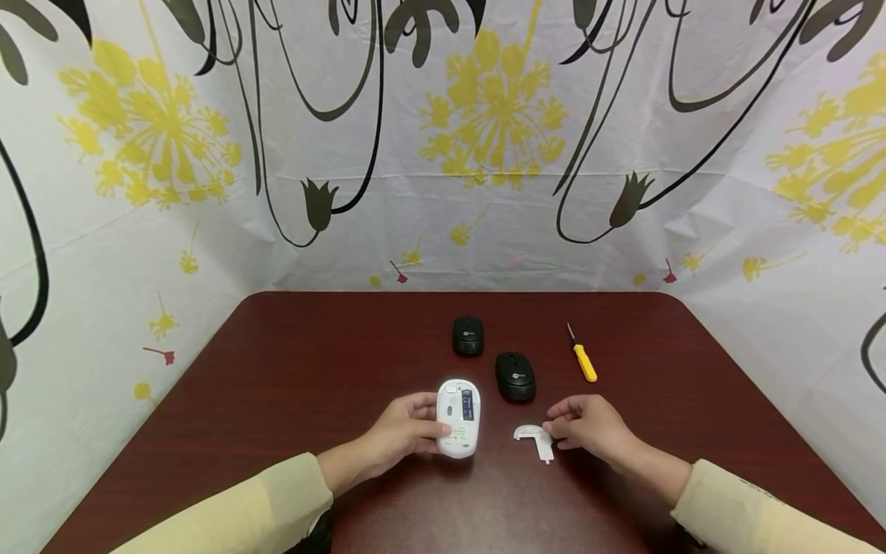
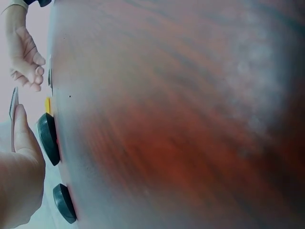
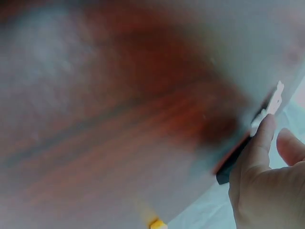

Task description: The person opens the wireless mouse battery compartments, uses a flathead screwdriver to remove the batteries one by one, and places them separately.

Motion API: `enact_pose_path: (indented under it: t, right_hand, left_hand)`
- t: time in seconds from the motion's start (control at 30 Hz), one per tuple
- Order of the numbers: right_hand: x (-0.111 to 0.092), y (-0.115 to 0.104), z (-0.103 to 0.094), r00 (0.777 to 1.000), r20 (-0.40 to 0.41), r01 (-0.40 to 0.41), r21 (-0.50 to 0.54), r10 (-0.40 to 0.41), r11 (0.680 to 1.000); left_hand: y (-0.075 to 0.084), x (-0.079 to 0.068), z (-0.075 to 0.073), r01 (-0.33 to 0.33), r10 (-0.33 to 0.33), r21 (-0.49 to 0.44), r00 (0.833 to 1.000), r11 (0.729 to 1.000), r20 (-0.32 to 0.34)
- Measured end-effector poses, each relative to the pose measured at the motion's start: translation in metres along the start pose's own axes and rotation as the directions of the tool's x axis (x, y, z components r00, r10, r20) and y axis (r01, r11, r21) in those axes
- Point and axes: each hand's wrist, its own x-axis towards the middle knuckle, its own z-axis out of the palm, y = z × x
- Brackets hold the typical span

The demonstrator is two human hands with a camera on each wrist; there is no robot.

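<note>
My left hand (image 1: 398,435) grips the white mouse (image 1: 457,419) by its left side, thumb on the underside, which faces me; dark-blue battery (image 1: 467,405) visible in its bay. Further back on the table (image 1: 346,346): small black mouse (image 1: 468,336), then a larger black mouse (image 1: 515,377) nearer me. White L-shaped cover (image 1: 536,440) sits right of the white mouse. Yellow-handled tool (image 1: 585,365) lies beyond it, tip pointing away. Right hand (image 1: 588,431) is at the cover's right edge, fingers loosely bent, thumb and index apart, nothing grasped; contact with cover: can't tell.
</note>
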Motion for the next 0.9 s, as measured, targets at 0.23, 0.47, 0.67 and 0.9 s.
enact_pose_path:
  t: [0.23,0.47,0.67,0.9]
  right_hand:
    - [0.01,-0.008,-0.012,0.998,-0.062,-0.003,0.005,0.003,1.0]
    - [0.024,-0.012,-0.034,0.99,-0.136,0.022,-0.005,-0.022,1.0]
    - [0.036,-0.011,-0.052,0.978,-0.207,0.036,-0.023,-0.04,0.999]
    - [0.05,-0.005,-0.068,0.962,-0.272,0.03,-0.017,-0.033,0.999]
  left_hand:
    - [0.0,0.0,0.0,0.001,-0.001,-0.005,1.0,1.0,0.003]
    - [0.0,0.0,-0.001,-0.002,0.002,-0.012,1.0,1.0,0.004]
    - [0.0,-0.001,-0.001,-0.003,0.003,-0.014,1.0,1.0,0.008]
    - [0.001,-0.001,-0.001,-0.006,0.006,-0.017,1.0,1.0,0.005]
